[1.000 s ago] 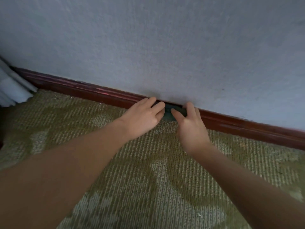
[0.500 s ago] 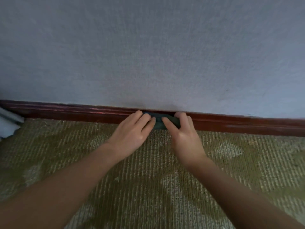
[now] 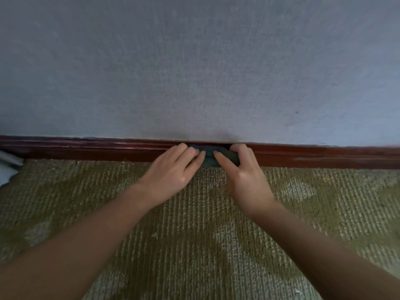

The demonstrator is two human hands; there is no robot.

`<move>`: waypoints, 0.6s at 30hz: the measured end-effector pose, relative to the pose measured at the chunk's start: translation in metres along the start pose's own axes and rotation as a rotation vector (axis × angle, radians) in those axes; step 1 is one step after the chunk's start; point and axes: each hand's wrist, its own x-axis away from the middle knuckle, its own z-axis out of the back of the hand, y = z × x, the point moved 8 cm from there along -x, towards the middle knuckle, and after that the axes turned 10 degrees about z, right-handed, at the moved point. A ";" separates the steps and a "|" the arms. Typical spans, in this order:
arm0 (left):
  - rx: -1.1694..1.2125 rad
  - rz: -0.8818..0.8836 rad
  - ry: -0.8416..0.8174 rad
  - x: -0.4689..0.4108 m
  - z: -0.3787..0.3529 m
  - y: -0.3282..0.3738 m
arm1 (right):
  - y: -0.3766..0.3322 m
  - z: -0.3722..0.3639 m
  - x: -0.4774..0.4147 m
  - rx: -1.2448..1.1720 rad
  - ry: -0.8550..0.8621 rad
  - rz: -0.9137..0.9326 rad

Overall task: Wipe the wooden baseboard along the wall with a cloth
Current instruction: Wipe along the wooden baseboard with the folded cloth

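Item 1. Baseboard [image 3: 86, 148]: dark reddish-brown wood with a moulded profile. It ran the full width of the view at the foot of the wall and showed a faint sheen along its upper ridge.

Item 2. Cloth [image 3: 208, 161]: dark teal, bunched into a small wad. It was pressed against the face of the baseboard near the middle of the view, between the two hands, and its lower edge met the carpet.

Item 3. Left hand [image 3: 171, 174]: palm down, with the fingers nearly straight. Their tips lay on the left part of the cloth and pressed it to the wood.

Item 4. Right hand [image 3: 246, 180]: it grasped the cloth's right end, with the thumb laid across the front and the fingers curled over the top by the baseboard's upper edge.

Item 5. Wall [image 3: 194, 72]: pale grey-blue with a fine texture.

Item 6. Carpet [image 3: 194, 234]: ribbed pile in olive and beige patches, butting against the baseboard. Both bare forearms stretched over it.

Item 7. White object [image 3: 6, 169]: partly seen at the far left edge, against the baseboard. Its nature could not be told.
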 end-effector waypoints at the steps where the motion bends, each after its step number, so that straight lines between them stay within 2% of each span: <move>1: 0.025 0.015 0.016 -0.002 0.002 0.001 | 0.001 0.002 0.001 0.002 0.014 0.006; 5: 0.039 -0.014 0.047 -0.005 0.003 0.005 | 0.008 0.004 -0.001 0.024 0.039 0.022; 14: 0.077 0.070 -0.060 0.003 -0.004 -0.002 | 0.000 0.002 -0.005 0.034 -0.006 0.008; 18: 0.108 0.060 -0.004 -0.002 0.003 -0.005 | 0.000 0.007 -0.006 0.018 0.029 0.008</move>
